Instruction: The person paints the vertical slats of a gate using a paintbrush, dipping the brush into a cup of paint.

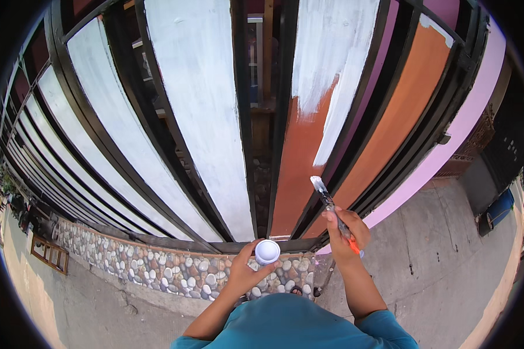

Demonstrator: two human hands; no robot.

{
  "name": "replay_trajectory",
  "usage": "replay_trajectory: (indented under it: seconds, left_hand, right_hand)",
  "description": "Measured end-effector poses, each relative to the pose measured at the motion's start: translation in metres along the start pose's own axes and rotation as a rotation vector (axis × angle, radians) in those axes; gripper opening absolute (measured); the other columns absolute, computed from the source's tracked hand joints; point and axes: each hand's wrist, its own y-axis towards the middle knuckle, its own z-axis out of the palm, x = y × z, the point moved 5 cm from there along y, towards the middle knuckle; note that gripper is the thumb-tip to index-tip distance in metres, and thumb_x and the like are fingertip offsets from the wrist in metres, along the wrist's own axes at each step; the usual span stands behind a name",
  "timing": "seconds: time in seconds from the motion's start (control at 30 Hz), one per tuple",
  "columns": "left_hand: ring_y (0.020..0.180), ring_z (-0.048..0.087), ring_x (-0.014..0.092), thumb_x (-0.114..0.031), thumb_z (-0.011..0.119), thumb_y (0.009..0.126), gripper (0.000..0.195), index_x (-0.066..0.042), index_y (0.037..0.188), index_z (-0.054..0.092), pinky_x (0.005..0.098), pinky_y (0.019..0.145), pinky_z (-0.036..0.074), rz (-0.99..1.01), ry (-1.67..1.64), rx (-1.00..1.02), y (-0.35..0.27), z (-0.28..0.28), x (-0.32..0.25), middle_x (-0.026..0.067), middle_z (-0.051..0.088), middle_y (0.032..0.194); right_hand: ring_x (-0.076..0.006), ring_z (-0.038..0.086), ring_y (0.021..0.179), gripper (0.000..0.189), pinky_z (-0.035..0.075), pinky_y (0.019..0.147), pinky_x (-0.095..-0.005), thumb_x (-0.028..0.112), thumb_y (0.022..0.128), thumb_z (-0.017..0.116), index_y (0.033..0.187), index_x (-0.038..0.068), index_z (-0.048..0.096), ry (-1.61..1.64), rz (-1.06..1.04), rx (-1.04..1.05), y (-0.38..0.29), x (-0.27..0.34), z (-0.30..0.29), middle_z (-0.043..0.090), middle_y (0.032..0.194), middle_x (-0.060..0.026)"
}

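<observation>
In my right hand (348, 235) is a paintbrush (327, 200) with white paint on its bristles and an orange handle end. The bristles are beside the lower part of a partly painted gate panel (299, 161), which is white above and along its right side and orange-brown below. My left hand (249, 270) grips a small round container of white paint (267, 251) near the gate's bottom rail. White-coated panels (201, 109) stand to the left between black metal bars. The panel to the right (388, 113) is orange, with a white patch at its top.
A pebble-faced strip (174, 272) runs along the gate's foot. A wooden frame (50, 256) lies at the far left. A pink post (445, 152) borders the gate on the right, with a blue barrel (500, 209) beyond it on the concrete.
</observation>
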Motion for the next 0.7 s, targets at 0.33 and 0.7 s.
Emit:
replay_trajectory:
  seconds: [0.33, 0.7]
  left_hand:
    - [0.126, 0.067, 0.027, -0.029, 0.092, 0.082, 0.071, -0.005, 0.142, 0.061, 0.0394, 0.108, 0.052, 0.038, 0.017, -0.153, -0.024, 0.018, 0.000, 0.0143, 0.070, 0.135]
    - [0.136, 0.060, 0.031, -0.018, 0.088, 0.083, 0.073, -0.005, 0.147, 0.055, 0.0423, 0.114, 0.046, 0.008, -0.034, -0.275, -0.085, 0.046, 0.007, 0.0162, 0.063, 0.145]
  right_hand:
    - [-0.0248, 0.076, 0.075, 0.020, 0.062, 0.077, -0.0371, 0.008, 0.103, 0.069, 0.117, -0.004, 0.061, 0.565, 0.546, 0.130, -0.049, -0.011, -0.009, 0.073, 0.090, -0.0162]
    - [-0.0224, 0.074, 0.077, 0.019, 0.061, 0.079, -0.0345, 0.005, 0.104, 0.065, 0.118, -0.006, 0.060, 0.764, 0.847, 0.376, -0.067, -0.017, -0.003, 0.069, 0.099, -0.0172]
